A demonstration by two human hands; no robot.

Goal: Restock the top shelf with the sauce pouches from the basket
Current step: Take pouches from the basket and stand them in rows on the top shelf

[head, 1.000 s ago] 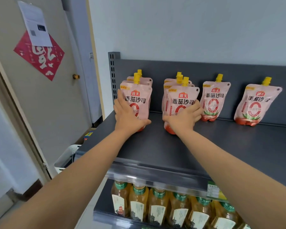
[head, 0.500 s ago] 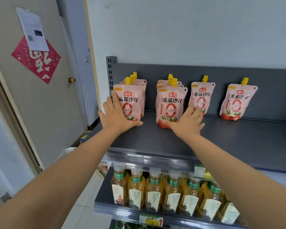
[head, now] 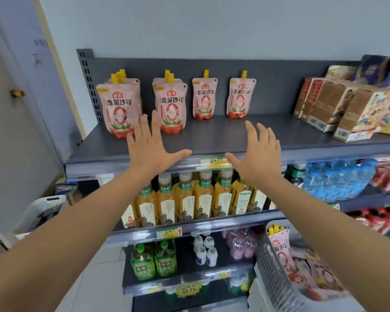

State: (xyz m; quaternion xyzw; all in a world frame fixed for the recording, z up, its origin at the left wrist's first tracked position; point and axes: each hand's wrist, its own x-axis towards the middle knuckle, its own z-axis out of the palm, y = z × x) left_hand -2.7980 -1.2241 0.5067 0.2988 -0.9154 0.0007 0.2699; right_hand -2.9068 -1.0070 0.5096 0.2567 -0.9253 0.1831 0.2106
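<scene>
Sauce pouches (head: 119,109): "番茄沙司". Price tag (head: 188,290), low shelf: "0.9".

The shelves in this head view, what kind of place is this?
Most likely a small grocery or convenience store: tiered shelves with price tags on the front rail, rows of identical drink bottles, and matching sauce pouches faced out on the top shelf.

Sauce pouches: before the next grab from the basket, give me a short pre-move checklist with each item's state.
1. Both hands free: ok, left hand and right hand open, holding nothing.
2. Shelved sauce pouches upright: ok, four columns standing.
3. Room on top shelf: ok, bare front area.
4. Stock in basket: ok, a pouch in basket shows, more beneath.
5. How many remain: cannot tell, partly out of frame.
</scene>
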